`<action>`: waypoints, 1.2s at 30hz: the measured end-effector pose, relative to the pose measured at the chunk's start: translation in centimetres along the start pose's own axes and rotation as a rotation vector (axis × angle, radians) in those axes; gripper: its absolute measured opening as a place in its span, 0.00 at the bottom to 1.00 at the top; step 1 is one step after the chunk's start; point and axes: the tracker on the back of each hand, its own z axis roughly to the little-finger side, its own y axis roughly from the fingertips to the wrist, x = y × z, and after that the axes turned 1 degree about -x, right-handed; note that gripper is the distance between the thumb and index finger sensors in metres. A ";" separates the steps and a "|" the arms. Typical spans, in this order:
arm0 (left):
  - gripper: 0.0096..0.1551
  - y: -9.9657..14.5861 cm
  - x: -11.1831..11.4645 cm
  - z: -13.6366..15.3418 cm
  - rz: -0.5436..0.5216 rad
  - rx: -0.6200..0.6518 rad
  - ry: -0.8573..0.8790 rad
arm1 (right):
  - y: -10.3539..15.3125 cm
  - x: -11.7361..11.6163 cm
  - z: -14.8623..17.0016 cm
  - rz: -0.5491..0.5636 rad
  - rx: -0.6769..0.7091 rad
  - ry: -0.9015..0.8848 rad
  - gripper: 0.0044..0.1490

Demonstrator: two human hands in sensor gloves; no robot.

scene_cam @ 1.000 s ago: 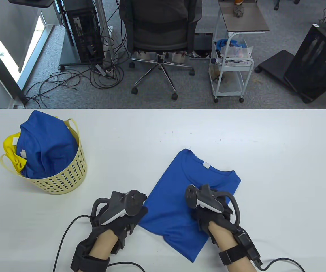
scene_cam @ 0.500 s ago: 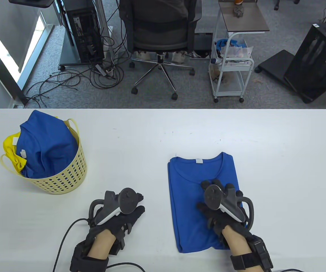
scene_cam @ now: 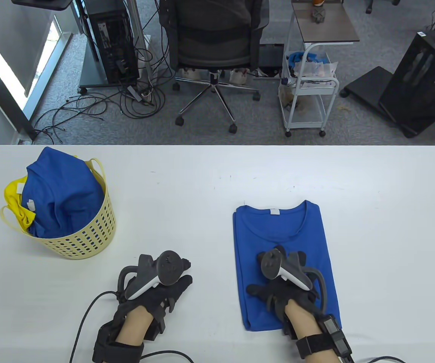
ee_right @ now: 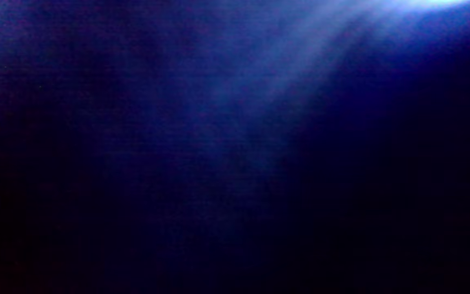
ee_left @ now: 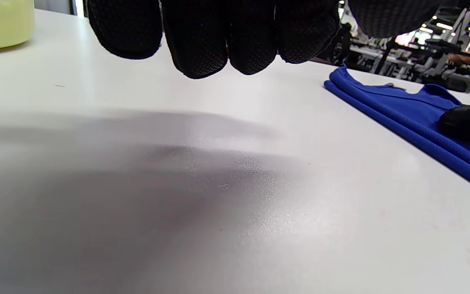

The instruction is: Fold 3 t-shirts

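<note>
A folded bright-blue knit t-shirt (scene_cam: 277,242) lies flat on the white table (scene_cam: 372,227), at about five o'clock. The right hand (scene_cam: 281,291) rests flat on it, fingers spread, gripping nothing. The left hand (scene_cam: 160,291) hovers at seven o'clock, fingers (ee_left: 196,36) loose and empty. A perforated pale-yellow plastic basket (scene_cam: 85,234) of blue and yellow shirts (scene_cam: 62,193) stands at nine o'clock.

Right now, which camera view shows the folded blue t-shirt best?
The table view: the whole folded blue t-shirt shows, under the right hand. The left wrist view catches only one edge. The right wrist view is dark blue blur.
</note>
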 end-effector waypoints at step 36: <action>0.34 -0.9 1.0 0.8 0.053 -0.053 -0.028 | -3.1 3.6 15.7 0.032 -0.075 -0.082 0.55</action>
